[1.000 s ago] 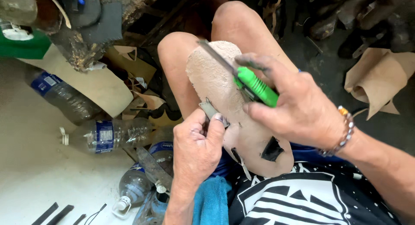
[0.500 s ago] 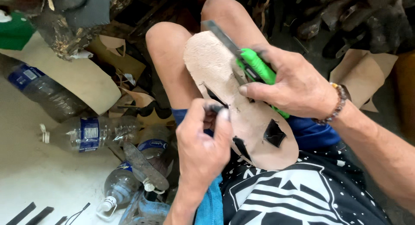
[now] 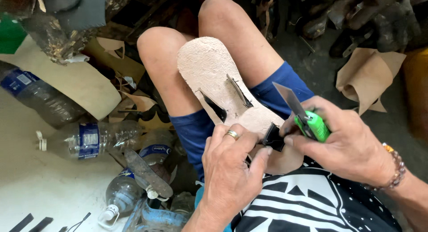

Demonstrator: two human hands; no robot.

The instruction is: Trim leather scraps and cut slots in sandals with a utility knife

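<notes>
Left hand (image 3: 232,169) pinching black strap (image 3: 273,137) on sole (image 3: 214,76), right hand (image 3: 343,143) clamped on knife (image 3: 307,118) — bare blade near fingers — likely to cut on any slip.

Pale floor (image 3: 40,192), empty plastic bottles (image 3: 89,138), leather scraps (image 3: 365,76), dim cluttered corner
</notes>
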